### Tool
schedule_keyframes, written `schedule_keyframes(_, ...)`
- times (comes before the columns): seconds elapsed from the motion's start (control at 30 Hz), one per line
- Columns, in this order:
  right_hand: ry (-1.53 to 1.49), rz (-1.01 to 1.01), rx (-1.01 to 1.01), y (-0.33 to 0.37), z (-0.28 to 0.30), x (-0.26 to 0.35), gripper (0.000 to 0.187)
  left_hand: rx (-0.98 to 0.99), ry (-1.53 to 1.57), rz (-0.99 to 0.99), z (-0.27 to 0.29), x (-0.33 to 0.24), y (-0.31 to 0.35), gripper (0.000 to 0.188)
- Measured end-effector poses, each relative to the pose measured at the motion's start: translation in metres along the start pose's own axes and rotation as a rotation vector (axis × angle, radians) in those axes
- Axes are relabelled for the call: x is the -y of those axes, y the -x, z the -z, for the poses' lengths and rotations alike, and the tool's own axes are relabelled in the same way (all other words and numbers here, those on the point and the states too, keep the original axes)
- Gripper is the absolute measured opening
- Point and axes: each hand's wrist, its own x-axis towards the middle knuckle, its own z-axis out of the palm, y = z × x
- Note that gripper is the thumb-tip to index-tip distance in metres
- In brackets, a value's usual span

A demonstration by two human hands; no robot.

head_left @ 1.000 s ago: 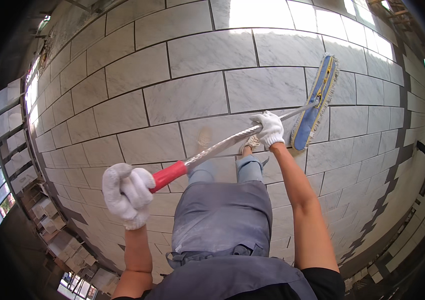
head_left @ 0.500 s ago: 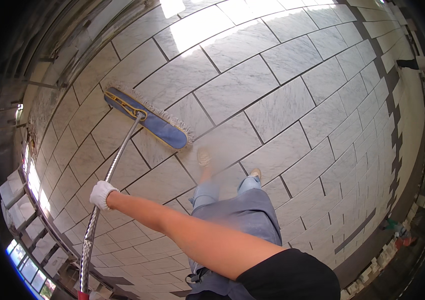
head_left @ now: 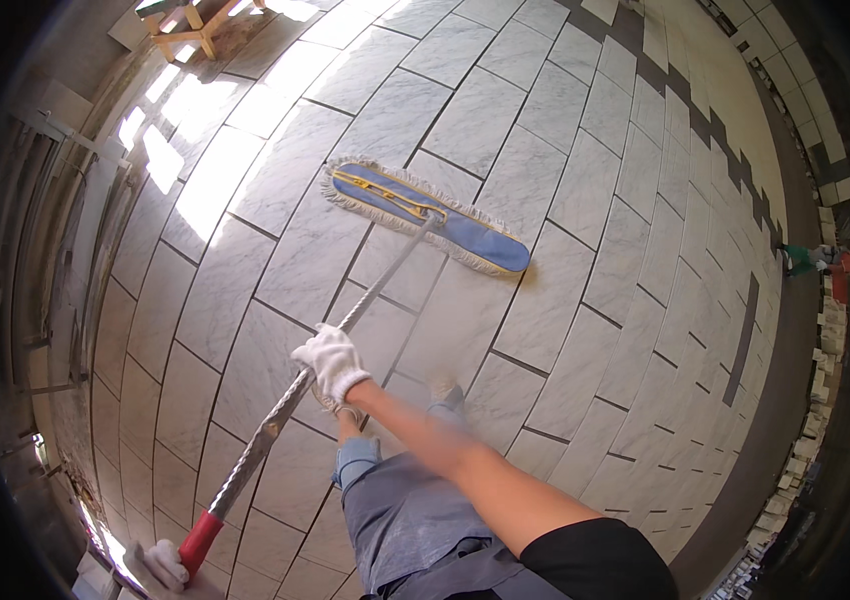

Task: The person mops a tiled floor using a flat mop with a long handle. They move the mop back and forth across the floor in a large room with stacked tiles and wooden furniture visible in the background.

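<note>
A dust mop (head_left: 485, 240) with a flat blue head, yellow frame and pale fringe lies on the marble-look tiles ahead of me. Its silvery spiral-patterned pole slants down to a red end grip (head_left: 202, 543) at the lower left. My right hand (head_left: 333, 360), in a white knit glove, is closed around the middle of the pole. Down in the corner my left hand (head_left: 157, 570), also gloved, is closed at the red grip and partly cut off by the picture's edge.
Large grey-white tiles (head_left: 565, 310) with dark joints cover the floor. A wooden stand (head_left: 190, 30) is at the far left. Boards and frames (head_left: 55, 250) line the left side. Stacked tile pieces (head_left: 805, 430) run along the right, where another person (head_left: 815, 260) is.
The mop head has moved forward and right in the picture, and the view has turned. My right hand is farther right, and my left hand has come into view at the red grip.
</note>
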Motion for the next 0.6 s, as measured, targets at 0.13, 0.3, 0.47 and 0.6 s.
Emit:
schedule_keyframes(0.13, 0.054, -0.492, -0.174, 0.103, 0.104, -0.224, 0.026, 0.276, 0.072, 0.674, -0.251, 0.115, 0.064, 0.042)
schedule_keyframes(0.3, -0.008, -0.747, -0.314, 0.236, 0.178, -0.355, 0.026, 0.908, 0.403, 1.295, -0.528, 0.195, 0.124, 0.068)
schedule_keyframes(0.47, 0.078, -0.617, -0.497, 0.268, 0.212, -0.411, 0.024, 1.025, 0.263, 1.149, -0.615, 0.188, 0.135, 0.061)
schedule_keyframes(0.6, -0.689, -0.800, -0.614, 0.265, 0.200, -0.419, 0.020, 0.985, 0.185, 1.218, -0.559, 0.147, 0.133, 0.047)
